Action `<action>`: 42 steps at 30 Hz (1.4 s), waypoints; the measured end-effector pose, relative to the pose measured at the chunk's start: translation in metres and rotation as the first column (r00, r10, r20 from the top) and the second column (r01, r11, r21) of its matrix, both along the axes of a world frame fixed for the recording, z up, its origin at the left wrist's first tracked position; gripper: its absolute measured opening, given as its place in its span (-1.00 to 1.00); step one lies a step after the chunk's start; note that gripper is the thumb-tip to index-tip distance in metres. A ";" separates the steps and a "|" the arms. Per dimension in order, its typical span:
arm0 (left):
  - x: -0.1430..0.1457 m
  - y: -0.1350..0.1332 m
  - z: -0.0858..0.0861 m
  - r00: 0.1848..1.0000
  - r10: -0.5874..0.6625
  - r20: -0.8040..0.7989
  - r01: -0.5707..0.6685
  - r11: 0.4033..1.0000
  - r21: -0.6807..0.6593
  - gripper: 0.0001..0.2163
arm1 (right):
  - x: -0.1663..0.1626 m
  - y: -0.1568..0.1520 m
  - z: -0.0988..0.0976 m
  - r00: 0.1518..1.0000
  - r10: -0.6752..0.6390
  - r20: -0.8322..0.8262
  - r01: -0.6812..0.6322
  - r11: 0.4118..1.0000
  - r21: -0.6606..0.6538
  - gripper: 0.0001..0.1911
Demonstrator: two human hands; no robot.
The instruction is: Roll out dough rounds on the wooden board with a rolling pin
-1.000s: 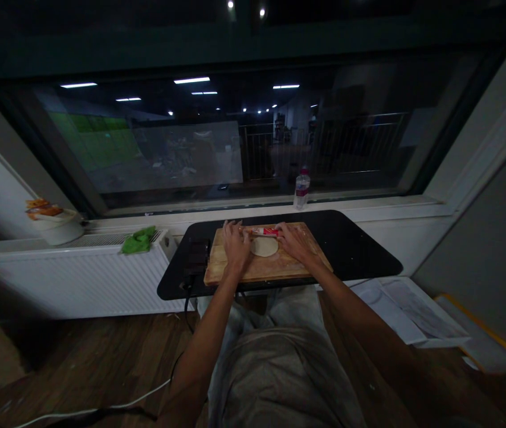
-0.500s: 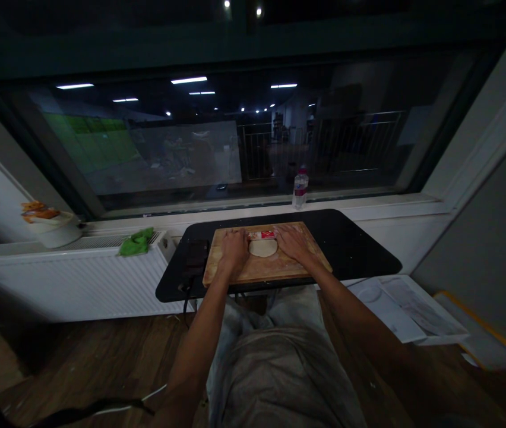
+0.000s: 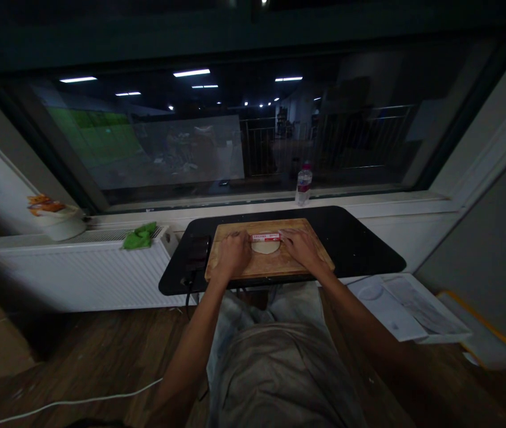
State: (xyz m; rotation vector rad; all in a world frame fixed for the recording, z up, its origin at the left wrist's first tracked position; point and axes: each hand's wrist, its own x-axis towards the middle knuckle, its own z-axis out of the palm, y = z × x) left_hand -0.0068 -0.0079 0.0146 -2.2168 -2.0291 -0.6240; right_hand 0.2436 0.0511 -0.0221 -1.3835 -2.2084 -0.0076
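Observation:
A wooden board (image 3: 271,270) lies on a black table (image 3: 360,249) in front of me. On it sits a flat round of pale dough (image 3: 265,247). A thin red and white roller (image 3: 265,237) lies across the dough's far half. My left hand (image 3: 234,254) covers the roller's left end and my right hand (image 3: 301,246) covers its right end. Both hands have their fingers curled down over the roller.
A dark flat device (image 3: 197,252) with a cable sits left of the board. A water bottle (image 3: 303,185) stands on the window sill. A green cloth (image 3: 139,236) and a white bowl (image 3: 59,220) rest on the radiator. White sheets (image 3: 407,306) lie at right.
The roller has come back toward me from the dough's far edge onto the dough, and both hands drew back with it. My head shifted slightly.

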 end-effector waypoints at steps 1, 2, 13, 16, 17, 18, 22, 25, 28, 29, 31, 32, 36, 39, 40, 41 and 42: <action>-0.001 -0.004 0.002 1.000 -0.005 0.002 0.005 1.000 -0.009 -0.73 | 0.001 -0.003 0.001 1.000 -0.004 -0.012 0.004 1.000 -0.006 -0.56; -0.001 -0.008 0.004 1.000 -0.006 0.002 0.006 1.000 -0.018 -0.74 | 0.002 -0.005 0.002 1.000 -0.011 -0.023 0.011 1.000 -0.013 -0.57; -0.005 -0.017 0.001 0.989 -0.098 -0.114 0.097 0.995 -0.019 -0.67 | 0.005 -0.018 0.012 1.000 -0.027 0.001 0.027 0.999 -0.045 -0.59; -0.007 -0.009 -0.001 0.985 -0.136 -0.110 0.134 0.991 -0.026 -0.68 | 0.004 -0.017 0.009 0.998 0.005 0.067 -0.002 0.999 -0.044 -0.51; -0.008 -0.006 -0.002 0.983 -0.150 -0.106 0.149 0.989 -0.015 -0.68 | 0.003 -0.016 0.008 0.995 0.009 0.095 -0.006 0.999 -0.036 -0.48; -0.009 -0.002 -0.004 0.981 -0.164 -0.102 0.165 0.986 0.003 -0.68 | 0.002 -0.015 0.006 0.993 0.008 0.121 -0.006 1.000 -0.022 -0.47; -0.014 0.016 -0.019 0.974 -0.214 -0.070 0.219 0.974 0.064 -0.69 | -0.001 -0.001 -0.002 0.981 0.028 0.191 -0.036 0.998 0.042 -0.48; -0.017 0.033 -0.030 0.967 -0.250 -0.053 0.254 0.963 0.092 -0.67 | 0.000 0.014 -0.006 0.975 0.059 0.215 -0.074 0.995 0.061 -0.46; -0.018 0.052 -0.038 0.963 -0.262 -0.059 0.266 0.959 0.095 -0.66 | 0.001 0.027 -0.004 0.973 0.051 0.224 -0.061 0.997 0.037 -0.42; -0.017 0.059 -0.039 0.965 -0.257 -0.059 0.261 0.961 0.087 -0.65 | 0.000 0.031 -0.002 0.973 0.046 0.226 -0.053 0.998 0.024 -0.41; -0.015 0.070 -0.039 0.971 -0.228 -0.068 0.232 0.971 0.064 -0.63 | -0.004 0.037 0.002 0.975 0.027 0.219 -0.029 1.000 0.004 -0.37; -0.014 0.074 -0.038 0.974 -0.213 -0.080 0.217 0.975 0.049 -0.61 | -0.006 0.039 0.004 0.977 0.012 0.213 -0.012 1.000 0.000 -0.36; -0.008 0.077 -0.030 0.973 -0.192 -0.128 0.193 0.981 -0.003 -0.59 | -0.015 0.036 0.006 0.977 -0.070 0.200 0.071 0.997 0.003 -0.36; -0.005 0.062 -0.023 0.986 -0.122 -0.111 0.122 0.992 -0.006 -0.56 | -0.015 0.025 0.004 0.976 -0.090 0.200 0.090 0.996 0.011 -0.38; -0.005 0.054 -0.020 0.989 -0.099 -0.107 0.099 0.995 -0.004 -0.55 | -0.014 0.020 0.003 0.977 -0.090 0.192 0.089 0.996 0.017 -0.40; -0.004 0.045 -0.018 0.991 -0.079 -0.104 0.080 0.997 0.000 -0.54 | -0.013 0.014 0.002 0.980 -0.090 0.178 0.087 0.996 0.024 -0.41; -0.004 0.037 -0.015 0.991 -0.083 -0.106 0.083 0.997 0.002 -0.53 | -0.012 0.009 0.002 0.983 -0.086 0.160 0.083 0.996 0.029 -0.42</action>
